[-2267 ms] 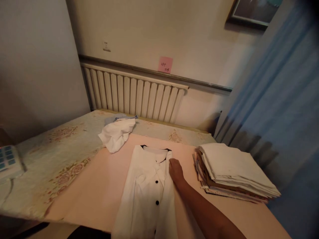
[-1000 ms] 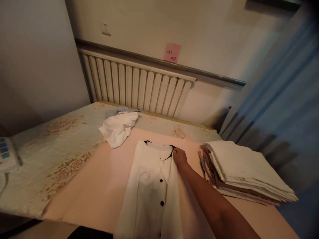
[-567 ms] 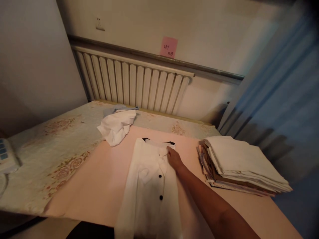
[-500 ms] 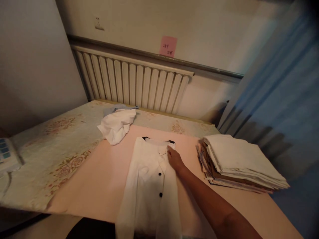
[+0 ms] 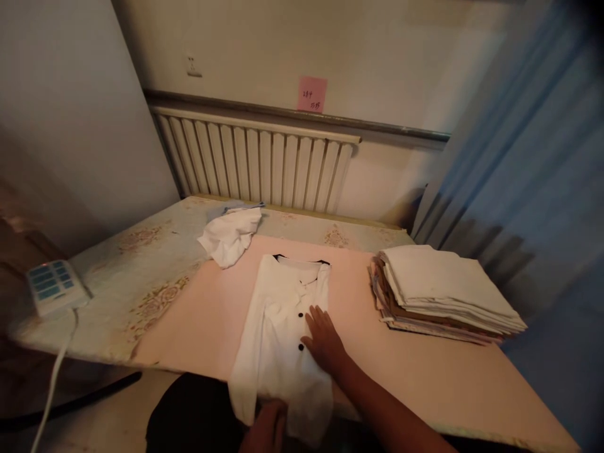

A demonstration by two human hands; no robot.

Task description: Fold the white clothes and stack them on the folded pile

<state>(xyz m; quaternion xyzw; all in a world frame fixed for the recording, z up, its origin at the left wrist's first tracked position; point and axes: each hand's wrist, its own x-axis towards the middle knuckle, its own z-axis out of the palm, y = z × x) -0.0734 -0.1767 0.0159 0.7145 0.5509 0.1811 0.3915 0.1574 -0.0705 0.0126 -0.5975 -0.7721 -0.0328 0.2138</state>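
A white shirt [image 5: 278, 327] with a dark collar edge and dark buttons lies on the pink cloth, its lower end hanging over the table's front edge. My right hand [image 5: 324, 340] rests flat on the shirt's front beside the buttons, fingers spread. At the lower edge, my left hand [image 5: 267, 428] is closed on the shirt near the sleeve end; its fingertips are partly hidden.
A stack of folded fabric [image 5: 448, 289] sits on the right of the table. Farther back lies a crumpled white cloth [image 5: 231, 236]. A white power strip [image 5: 54, 286] with a cord is at the left edge. Behind stands a radiator [image 5: 264, 163]; a blue curtain [image 5: 528, 170] hangs at right.
My right hand has come down from the collar to the buttons and opened flat. My left hand has come into view at the hem. The view has shifted, showing more of the power strip.
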